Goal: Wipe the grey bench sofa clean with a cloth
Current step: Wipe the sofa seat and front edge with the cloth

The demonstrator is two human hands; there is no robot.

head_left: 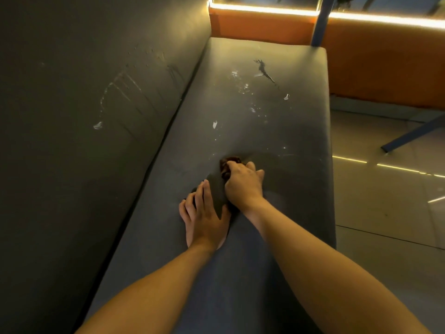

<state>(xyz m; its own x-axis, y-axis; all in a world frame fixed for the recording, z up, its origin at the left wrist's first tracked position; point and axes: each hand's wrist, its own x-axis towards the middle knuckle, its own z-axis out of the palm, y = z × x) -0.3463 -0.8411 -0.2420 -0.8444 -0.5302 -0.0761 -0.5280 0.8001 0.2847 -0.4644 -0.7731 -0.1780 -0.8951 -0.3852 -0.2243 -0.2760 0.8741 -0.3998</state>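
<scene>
R hand (242, 183) fingers grip the cloth (228, 163), L hand (204, 213) flat, fingers straight; splatter (240, 88) sits dead ahead along sofa seat (289, 141), R hand nearer.

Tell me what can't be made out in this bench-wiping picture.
- Grey bench sofa: head view, near end cut off by the bottom edge.
- Cloth: head view, mostly hidden under the right hand gripping it.
- Dark streak on it: head view, too dim to tell stain from tear.
- White flecks: head view, too small to identify.
</scene>
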